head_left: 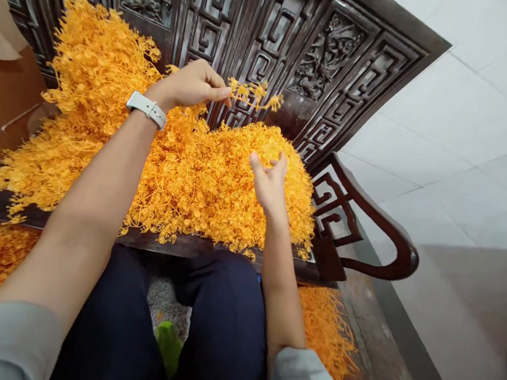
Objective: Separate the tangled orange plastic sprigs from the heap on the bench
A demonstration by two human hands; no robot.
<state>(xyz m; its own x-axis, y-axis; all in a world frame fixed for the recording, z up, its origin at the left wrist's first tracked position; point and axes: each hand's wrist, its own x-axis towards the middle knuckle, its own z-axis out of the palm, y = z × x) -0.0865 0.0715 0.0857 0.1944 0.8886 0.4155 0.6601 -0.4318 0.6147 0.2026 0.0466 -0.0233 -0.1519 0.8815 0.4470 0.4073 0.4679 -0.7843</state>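
Note:
My left hand (201, 86), with a pale watch on its wrist, pinches the end of a thin orange plastic flower sprig (256, 95). The sprig points right, in front of the carved bench back. Lower and to the right, my right hand (269, 183) hovers over or just touches a large heap of orange plastic sprigs (199, 176). Its thumb and fingers are apart, and I see nothing held in it. The heap covers most of the seat and rises higher at the left.
A dark carved wooden bench back (264, 35) stands behind the heap, with a curved armrest (394, 258) at the right. A cardboard box (3, 101) sits at the left. More orange sprigs (328, 331) lie below the seat on both sides. A white tiled wall (467, 131) is at the right.

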